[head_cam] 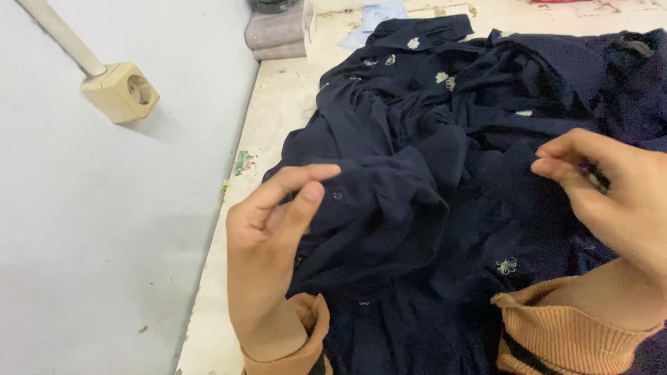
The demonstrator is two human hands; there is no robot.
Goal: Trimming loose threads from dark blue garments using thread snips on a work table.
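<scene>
Lying in one rumpled heap on the table (278, 97) is a single dark navy garment (431, 173), a soft, thin woven cloth, folded over itself in deep creases and dotted with small pale embroidered flowers; I count about eight of them that show, plus a few tiny buttons along one folded edge. Two hands work at it, both coming out of ribbed, mustard-orange knit cuffs. The left hand (267, 229) is half curled, its thumb and forefinger pressed together on the edge of a fold just beside a button, the other fingers loosely bent behind. The right hand (611, 187) hovers over the cloth farther across, its fingertips drawn together in a pinch on something small and dark; I cannot tell what it is. Beyond the left hand, up on the pale grey wall, sits one cream plastic socket (121, 90) at the end of a round conduit pipe. Past the garment's far end stand stacked grey boxes (278, 35) and a bluish paper (379, 17).
</scene>
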